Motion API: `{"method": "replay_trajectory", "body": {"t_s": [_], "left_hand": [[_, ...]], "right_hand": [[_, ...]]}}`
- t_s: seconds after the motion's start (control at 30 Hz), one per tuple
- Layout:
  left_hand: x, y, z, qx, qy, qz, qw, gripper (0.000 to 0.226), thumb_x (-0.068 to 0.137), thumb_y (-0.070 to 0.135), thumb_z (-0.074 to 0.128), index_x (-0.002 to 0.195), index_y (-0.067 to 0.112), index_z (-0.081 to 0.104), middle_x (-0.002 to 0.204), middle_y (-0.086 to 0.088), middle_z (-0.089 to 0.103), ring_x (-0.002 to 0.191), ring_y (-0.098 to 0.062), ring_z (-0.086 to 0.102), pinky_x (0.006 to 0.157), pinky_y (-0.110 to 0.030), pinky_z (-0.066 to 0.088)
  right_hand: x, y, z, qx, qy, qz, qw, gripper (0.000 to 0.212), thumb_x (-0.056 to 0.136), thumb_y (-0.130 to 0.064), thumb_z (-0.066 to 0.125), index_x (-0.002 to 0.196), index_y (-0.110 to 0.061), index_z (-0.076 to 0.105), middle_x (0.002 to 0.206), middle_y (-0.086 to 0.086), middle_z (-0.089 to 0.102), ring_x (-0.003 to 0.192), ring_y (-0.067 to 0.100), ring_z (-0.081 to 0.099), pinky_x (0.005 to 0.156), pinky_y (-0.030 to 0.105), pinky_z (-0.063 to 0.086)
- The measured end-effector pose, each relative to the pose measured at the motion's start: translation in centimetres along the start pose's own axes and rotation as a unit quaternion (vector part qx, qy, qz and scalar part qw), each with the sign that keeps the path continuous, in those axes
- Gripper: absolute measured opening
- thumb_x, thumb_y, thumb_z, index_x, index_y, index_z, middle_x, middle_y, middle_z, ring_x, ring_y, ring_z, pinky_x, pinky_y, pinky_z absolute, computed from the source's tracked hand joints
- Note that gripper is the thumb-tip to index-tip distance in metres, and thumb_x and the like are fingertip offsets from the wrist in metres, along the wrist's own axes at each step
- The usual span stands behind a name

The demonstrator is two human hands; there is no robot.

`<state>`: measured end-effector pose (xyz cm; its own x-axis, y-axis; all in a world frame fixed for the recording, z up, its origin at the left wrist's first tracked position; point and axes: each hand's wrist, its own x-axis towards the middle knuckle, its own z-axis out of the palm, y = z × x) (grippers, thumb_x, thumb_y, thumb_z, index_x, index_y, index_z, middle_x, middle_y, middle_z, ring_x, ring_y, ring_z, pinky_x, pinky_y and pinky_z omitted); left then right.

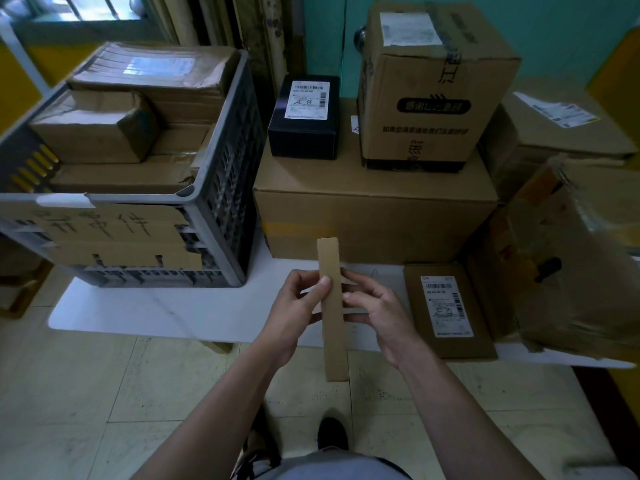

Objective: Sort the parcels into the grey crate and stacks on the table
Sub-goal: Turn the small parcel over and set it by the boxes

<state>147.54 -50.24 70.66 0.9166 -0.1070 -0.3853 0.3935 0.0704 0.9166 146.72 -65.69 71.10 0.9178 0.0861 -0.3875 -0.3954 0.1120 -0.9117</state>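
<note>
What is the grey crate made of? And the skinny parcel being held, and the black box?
Grey crate: likely moulded plastic, matte, with slotted lattice walls. Skinny parcel: plain brown cardboard, dull, unprinted. Black box: probably cardboard with a smooth black finish; a white paper label sits on top.

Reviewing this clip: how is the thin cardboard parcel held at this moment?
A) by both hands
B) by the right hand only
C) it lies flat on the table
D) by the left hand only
A: the left hand and the right hand both pinch the thin cardboard parcel, holding it edge-on.
</note>
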Motion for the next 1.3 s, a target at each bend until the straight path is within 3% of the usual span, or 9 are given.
{"method": "replay_trajectory", "body": {"t_s": [0.1, 0.2, 0.47, 0.73, 0.87, 1.1, 1.2, 1.3], "left_hand": [[0.0, 0.2, -0.1, 0.039, 0.007, 0.019, 0.999, 0.028, 0.098, 0.044, 0.055, 0.102, 0.017, 0.058, 0.102, -0.004, 0.064, 0.096, -0.016, 0.064, 0.086, -0.041, 0.053], [-0.2, 0.5, 0.1, 0.024, -0.003, 0.031, 0.999, 0.029, 0.098, 0.043, 0.054, 0.095, 0.014, 0.056, 0.096, -0.003, 0.065, 0.091, -0.014, 0.067, 0.076, -0.032, 0.055], [-0.3, 0.9, 0.5, 0.014, 0.007, 0.020, 1.000, 0.032, 0.099, 0.042, 0.053, 0.096, 0.010, 0.053, 0.094, -0.002, 0.067, 0.091, -0.010, 0.069, 0.076, -0.031, 0.055], [-0.9, 1.3, 0.3, -0.042, 0.002, -0.003, 0.999, 0.066, 0.085, 0.059, 0.056, 0.113, -0.001, 0.055, 0.095, 0.002, 0.072, 0.108, -0.020, 0.067, 0.089, -0.045, 0.056], [-1.4, 1.5, 0.4, -0.049, -0.013, -0.007, 0.999, 0.065, 0.085, 0.058, 0.057, 0.115, 0.000, 0.055, 0.094, 0.003, 0.071, 0.107, -0.021, 0.065, 0.095, -0.050, 0.054], [-1.7, 1.3, 0.3, -0.043, -0.016, -0.010, 0.999, 0.063, 0.085, 0.054, 0.059, 0.117, 0.000, 0.052, 0.091, 0.004, 0.070, 0.108, -0.021, 0.065, 0.097, -0.051, 0.053], [-1.7, 1.0, 0.2, -0.045, -0.016, -0.016, 0.999, 0.054, 0.086, 0.051, 0.067, 0.116, 0.008, 0.054, 0.098, 0.000, 0.070, 0.114, -0.023, 0.064, 0.098, -0.052, 0.052], [-1.6, 0.7, 0.0, -0.037, -0.026, -0.022, 0.999, 0.055, 0.079, 0.042, 0.066, 0.130, 0.022, 0.057, 0.119, -0.011, 0.066, 0.117, -0.026, 0.061, 0.101, -0.057, 0.050]], "right_hand": [[-0.2, -0.4, 0.4, 0.010, 0.009, -0.011, 1.000, 0.024, 0.096, -0.020, 0.060, 0.111, -0.037, 0.068, 0.108, 0.006, 0.072, 0.099, 0.014, 0.069, 0.074, 0.023, 0.055], [-0.4, -0.8, 0.8, 0.008, 0.002, -0.029, 1.000, 0.021, 0.097, -0.025, 0.060, 0.100, -0.044, 0.068, 0.100, -0.005, 0.075, 0.093, 0.004, 0.070, 0.067, 0.017, 0.054], [-0.6, -0.9, 0.8, 0.000, 0.011, -0.038, 0.999, 0.023, 0.097, -0.024, 0.061, 0.109, -0.044, 0.065, 0.105, -0.003, 0.074, 0.096, 0.005, 0.070, 0.072, 0.021, 0.056], [-0.8, -0.7, 0.7, 0.005, 0.018, -0.020, 1.000, 0.023, 0.091, -0.033, 0.064, 0.112, -0.024, 0.069, 0.109, -0.005, 0.072, 0.106, 0.008, 0.066, 0.087, 0.033, 0.053], [-1.2, -0.8, 0.9, 0.001, 0.018, -0.031, 0.999, 0.037, 0.076, -0.050, 0.063, 0.100, -0.022, 0.068, 0.100, -0.004, 0.074, 0.099, 0.008, 0.068, 0.084, 0.033, 0.053], [-1.5, -0.4, 0.9, 0.006, 0.011, -0.027, 1.000, 0.039, 0.077, -0.050, 0.062, 0.104, -0.021, 0.067, 0.102, -0.004, 0.073, 0.100, 0.007, 0.067, 0.084, 0.032, 0.051], [-1.6, -0.4, 1.0, 0.008, 0.008, -0.023, 1.000, 0.043, 0.076, -0.051, 0.063, 0.106, -0.020, 0.067, 0.103, -0.001, 0.073, 0.098, 0.006, 0.067, 0.082, 0.029, 0.051], [-1.7, -0.4, 1.1, 0.003, 0.009, -0.021, 1.000, 0.042, 0.080, -0.047, 0.064, 0.110, -0.017, 0.065, 0.103, -0.001, 0.072, 0.093, 0.005, 0.068, 0.074, 0.022, 0.052]]}}
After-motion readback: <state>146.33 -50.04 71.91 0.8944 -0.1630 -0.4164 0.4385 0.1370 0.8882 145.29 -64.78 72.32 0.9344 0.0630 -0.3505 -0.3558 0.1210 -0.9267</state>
